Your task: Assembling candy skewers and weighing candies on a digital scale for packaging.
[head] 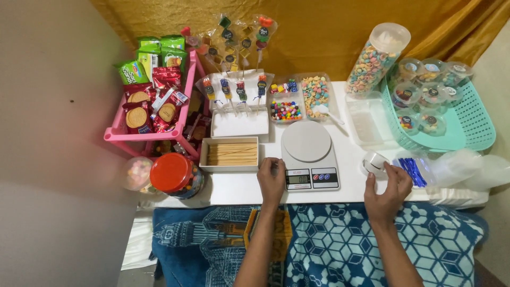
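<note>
1. The small clear plastic cup [374, 162] lies on its side on the white table [239, 188]; its walls are see-through, so its edges are hard to trace, and whether anything is inside cannot be told.
2. The right hand [387, 190] is curled beside that cup, fingertips touching its right side; how firmly it grips cannot be told.
3. The left hand [271, 178] rests on the table with fingers bent and close together, touching the left edge of the white digital kitchen scale [309, 157], holding nothing visible.
4. The cup lies just right of the scale, between it and a clear bag of blue twist ties [410, 169].
5. The scale's small display is too tiny to make out.
6. A shallow white box of wooden skewers [232, 153] sits just above the left hand.
7. The red-lidded clear jar [174, 174] at the table's left edge hides most of its contents; a second jar beside it is blurred.
</note>
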